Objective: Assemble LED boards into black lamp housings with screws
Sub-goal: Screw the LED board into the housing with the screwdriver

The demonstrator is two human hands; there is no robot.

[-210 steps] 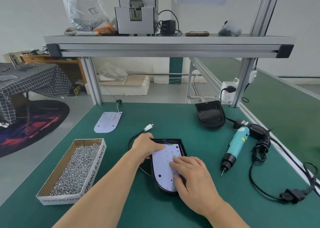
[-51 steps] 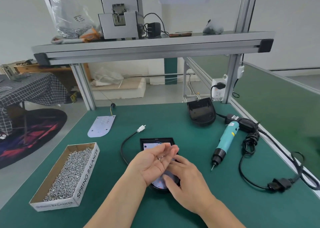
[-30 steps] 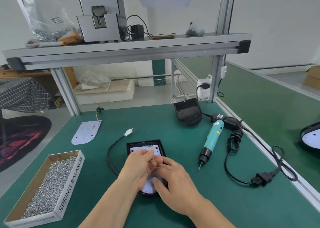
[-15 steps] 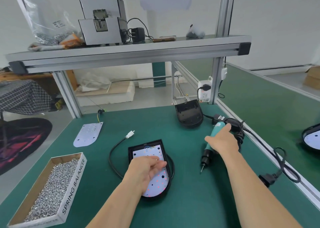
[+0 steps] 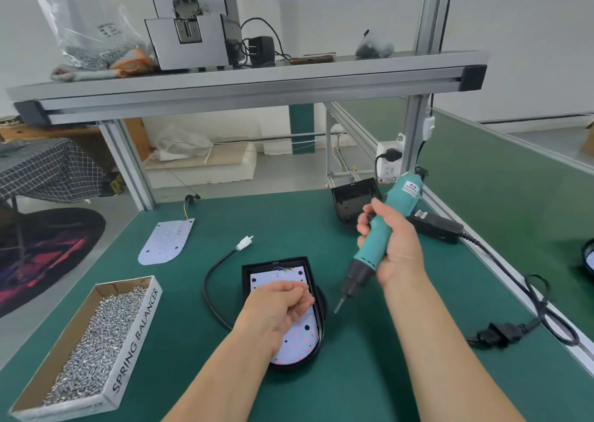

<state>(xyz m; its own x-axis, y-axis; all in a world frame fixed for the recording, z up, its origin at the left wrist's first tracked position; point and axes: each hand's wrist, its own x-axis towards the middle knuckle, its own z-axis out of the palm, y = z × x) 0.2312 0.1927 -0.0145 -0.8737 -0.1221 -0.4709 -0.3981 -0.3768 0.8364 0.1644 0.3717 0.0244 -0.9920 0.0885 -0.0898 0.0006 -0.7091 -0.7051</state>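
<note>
A black lamp housing (image 5: pixel 274 262) lies on the green mat with a white LED board (image 5: pixel 297 335) seated inside it. My left hand (image 5: pixel 276 309) hovers over the board with its fingers curled in around small screws, which are hidden in the palm. My right hand (image 5: pixel 393 245) grips a teal electric screwdriver (image 5: pixel 398 200), lifted off the mat and tilted. Its bit points down-left, just right of the housing's rim.
An open cardboard box of screws (image 5: pixel 93 341) sits at front left. A spare LED board (image 5: pixel 167 241) lies at back left, and a second empty housing (image 5: pixel 353 203) at the back. The housing's cable and white connector (image 5: pixel 244 243) curl to the left. The driver's adapter (image 5: pixel 437 225) and cord lie on the right.
My right hand has lifted the screwdriver off the mat and swung it towards the housing. My left hand stays over the board with its fingers curled in further.
</note>
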